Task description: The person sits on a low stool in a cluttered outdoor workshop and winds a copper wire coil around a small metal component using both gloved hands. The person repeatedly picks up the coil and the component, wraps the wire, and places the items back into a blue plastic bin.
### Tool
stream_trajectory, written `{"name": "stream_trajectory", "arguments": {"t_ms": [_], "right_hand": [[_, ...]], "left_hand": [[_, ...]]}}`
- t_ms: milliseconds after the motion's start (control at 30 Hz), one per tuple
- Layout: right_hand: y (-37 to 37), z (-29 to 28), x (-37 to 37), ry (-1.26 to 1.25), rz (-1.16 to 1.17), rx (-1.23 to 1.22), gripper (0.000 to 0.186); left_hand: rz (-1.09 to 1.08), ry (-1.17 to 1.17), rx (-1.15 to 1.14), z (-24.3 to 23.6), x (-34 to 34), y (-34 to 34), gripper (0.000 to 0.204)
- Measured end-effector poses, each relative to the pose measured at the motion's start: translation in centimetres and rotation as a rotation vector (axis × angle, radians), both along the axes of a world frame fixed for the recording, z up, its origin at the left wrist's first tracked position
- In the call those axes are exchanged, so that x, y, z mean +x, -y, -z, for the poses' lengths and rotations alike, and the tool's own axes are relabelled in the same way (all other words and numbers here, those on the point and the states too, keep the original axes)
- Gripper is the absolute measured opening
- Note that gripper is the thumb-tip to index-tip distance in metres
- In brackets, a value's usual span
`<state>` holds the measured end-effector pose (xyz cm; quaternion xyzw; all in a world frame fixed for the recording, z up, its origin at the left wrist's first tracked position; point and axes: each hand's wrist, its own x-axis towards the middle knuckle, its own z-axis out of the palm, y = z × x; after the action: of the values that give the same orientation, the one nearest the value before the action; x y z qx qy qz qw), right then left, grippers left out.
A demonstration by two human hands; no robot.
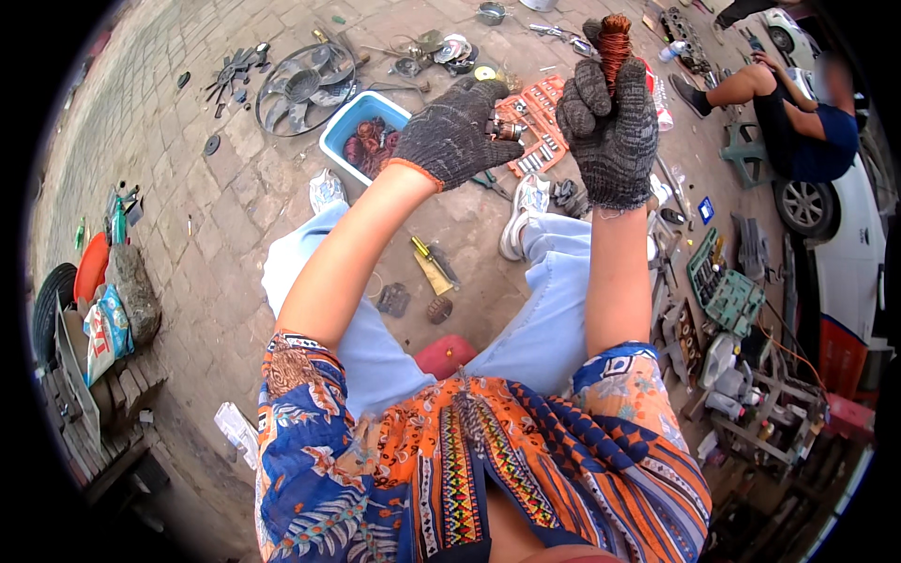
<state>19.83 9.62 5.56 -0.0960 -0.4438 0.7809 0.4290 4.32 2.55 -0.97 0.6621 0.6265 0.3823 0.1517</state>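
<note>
My right hand (610,131), in a dark knitted glove, is raised and closed around an upright bundle of copper wire (616,49) that sticks out above the fingers. My left hand (452,136), gloved the same way, points to the right. Between its thumb and fingers is a small metal cylinder (507,130) with copper-coloured bands. Just left of that hand stands a light blue basin (340,127) holding several reddish copper coils (369,148). An orange socket set case (544,98) lies open beyond and between the hands. Pliers (494,185) rest on the ground below the left hand.
A fan in a round frame (305,86) lies beyond the basin. Between my feet and seat are a yellow-handled tool (432,255) and a dark round part (438,310). At right are a green tool case (732,298), a seated person (812,122) and a white car (849,235).
</note>
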Motion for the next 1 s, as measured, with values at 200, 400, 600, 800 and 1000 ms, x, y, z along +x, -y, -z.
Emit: {"name": "stream_trajectory", "arguments": {"t_ms": [200,400,600,800,1000], "right_hand": [[2.0,0.0,-0.8,0.083,-0.167,-0.063,0.04],[-0.3,0.6,-0.3,-0.448,-0.447,-0.408,0.036],[-2.2,1.4,-0.8,-0.604,-0.133,-0.479,0.042],[-5.4,3.3,-0.2,-0.554,0.274,-0.634,0.026],[-4.9,3.4,-1.7,-0.387,0.395,-0.368,0.024]], "left_hand": [[0.041,-0.092,-0.103,0.5,0.6,-0.3,0.056],[0.084,0.011,0.065,0.5,0.6,0.3,0.051],[0.263,0.242,0.128,0.9,0.1,0.8,0.056],[0.175,0.038,0.423,-0.5,1.0,0.3,0.058],[0.144,-0.097,0.266,-1.3,1.1,0.6,0.057]]}}
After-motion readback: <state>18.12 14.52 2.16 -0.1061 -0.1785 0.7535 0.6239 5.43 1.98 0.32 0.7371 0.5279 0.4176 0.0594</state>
